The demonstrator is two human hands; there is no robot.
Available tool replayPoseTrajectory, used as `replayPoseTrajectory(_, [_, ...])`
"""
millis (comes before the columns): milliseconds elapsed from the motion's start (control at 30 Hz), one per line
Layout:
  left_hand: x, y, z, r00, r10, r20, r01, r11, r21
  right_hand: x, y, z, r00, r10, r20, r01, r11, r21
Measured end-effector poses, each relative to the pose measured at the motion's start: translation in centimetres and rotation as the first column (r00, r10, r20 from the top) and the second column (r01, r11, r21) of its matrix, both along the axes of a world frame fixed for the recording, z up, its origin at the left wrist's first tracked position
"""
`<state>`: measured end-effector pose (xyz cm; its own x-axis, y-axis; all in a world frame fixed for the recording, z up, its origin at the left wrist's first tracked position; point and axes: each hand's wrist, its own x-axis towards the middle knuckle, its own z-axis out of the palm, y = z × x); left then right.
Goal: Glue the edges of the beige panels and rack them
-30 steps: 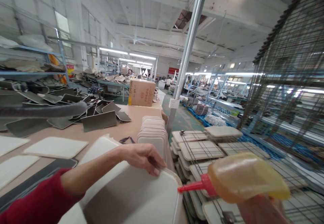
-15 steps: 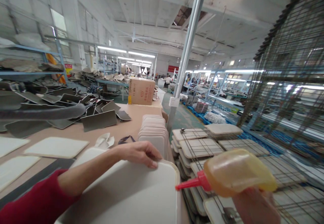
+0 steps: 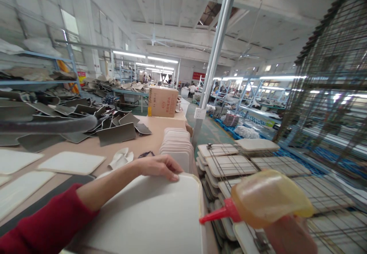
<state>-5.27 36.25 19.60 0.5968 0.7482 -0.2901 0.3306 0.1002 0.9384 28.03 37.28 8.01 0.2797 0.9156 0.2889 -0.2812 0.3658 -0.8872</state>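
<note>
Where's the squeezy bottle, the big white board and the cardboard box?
squeeze bottle [image 3: 269,198], head view, amber body.
white panel [image 3: 149,215], head view, flat top face.
cardboard box [image 3: 163,101], head view, front side.

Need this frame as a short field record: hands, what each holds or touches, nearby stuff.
left hand: fingertips resting on the far edge of the white panel, sleeve red
right hand: gripping the squeeze bottle from below, mostly out of frame
squeeze bottle: amber liquid, red nozzle pointing at the panel's right edge
panel stack: beyond the left hand, on the table
wire racks: right of the table, holding more panels
grey pieces: heaped far left
cardboard box: table's far end
</note>
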Motion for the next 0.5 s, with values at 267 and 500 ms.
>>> replayPoseTrajectory(267, [-0.8,0.4,-1.2,0.997,0.03,0.066,-0.027,0.998,-0.051,-0.9,-1.0,2.0,0.997,0.071,0.015,-0.071,0.997,-0.002])
replayPoseTrajectory(500, [-1.3,0.7,-1.7,0.99,0.059,0.124,-0.047,0.994,-0.098,-0.4,-1.4,2.4,0.997,0.06,0.056,-0.059,0.998,-0.019])
